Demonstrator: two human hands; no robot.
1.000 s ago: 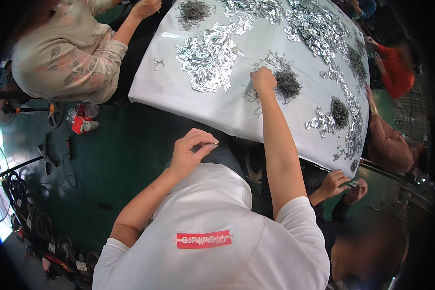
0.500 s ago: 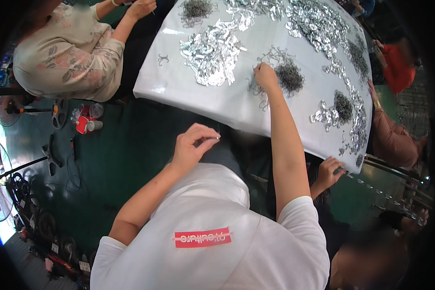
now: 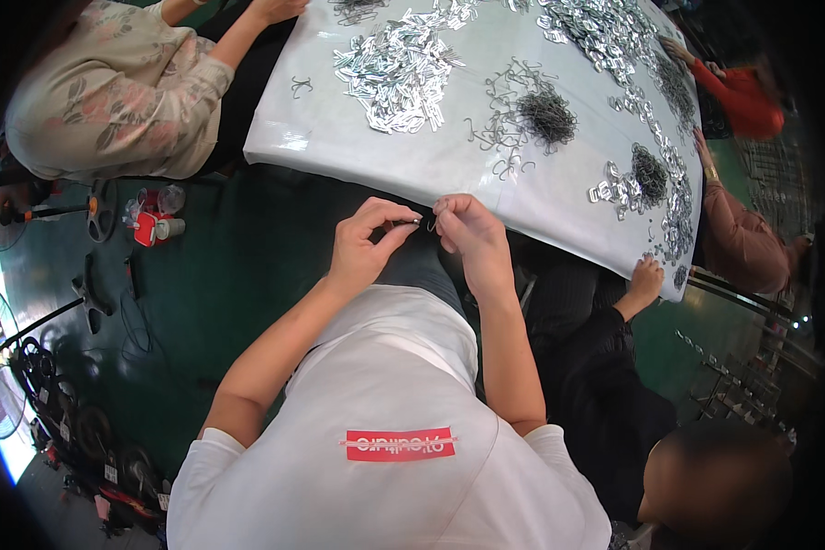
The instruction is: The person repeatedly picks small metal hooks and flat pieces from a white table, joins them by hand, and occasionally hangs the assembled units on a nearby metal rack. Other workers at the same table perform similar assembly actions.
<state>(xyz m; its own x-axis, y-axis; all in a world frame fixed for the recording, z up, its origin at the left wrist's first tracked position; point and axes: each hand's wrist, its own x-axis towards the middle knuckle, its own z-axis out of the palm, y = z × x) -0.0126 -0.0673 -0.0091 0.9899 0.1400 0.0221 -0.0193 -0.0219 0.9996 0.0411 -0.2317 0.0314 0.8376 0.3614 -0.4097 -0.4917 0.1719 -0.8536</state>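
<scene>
My left hand is closed in a pinch, with the tip of a small silver metal piece showing at the fingertips. Facing it, my right hand pinches a thin wire hook, whose curved end points toward the left hand. Both hands are over my lap, just off the table's near edge, a small gap between them. Beyond them on the white-covered table lie a dark heap of wire hooks, with several loose hooks around it, and a pile of flat silver metal pieces.
More silver pieces and another hook heap spread over the table's right side. A co-worker in a floral top sits at left; one in black sleeves reaches to the table at right. A fan stand and red container are at left.
My right hand has come back from the hook heap to beside my left hand, bringing a wire hook. The black-sleeved co-worker's hand has moved up onto the table corner.
</scene>
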